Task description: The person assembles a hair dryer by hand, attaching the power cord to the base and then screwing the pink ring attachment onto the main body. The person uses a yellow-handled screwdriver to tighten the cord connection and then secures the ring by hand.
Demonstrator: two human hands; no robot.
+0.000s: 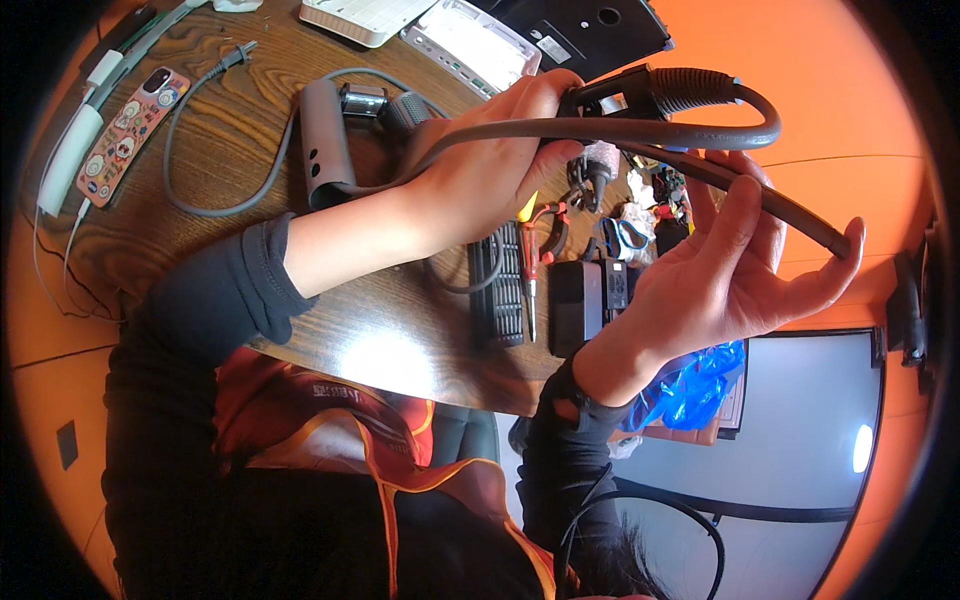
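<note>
In my left hand [495, 150], raised over the table, is a black plastic part with a ribbed cord sleeve [690, 90]. A thick grey cord [640, 130] loops out of the sleeve and back over that hand. My right hand [715, 260] has its fingers bent round a long, narrow dark strip [800, 212], which runs across from the left hand; its kind I cannot make out. Below the left forearm's far side, a grey tube housing [325, 140] with two dark holes stands on the table. Beside it are a shiny metal cylinder [363, 101] and a mesh cylinder [405, 115].
On the wooden table [250, 120] lie a two-pin plug [232, 62], a phone in a sticker-patterned case [133, 137], a bit set [503, 290], a red screwdriver [530, 260] and pliers [553, 232]. Black boxes [577, 300] stand right of these. A blue plastic bag [690, 390] hangs lower right.
</note>
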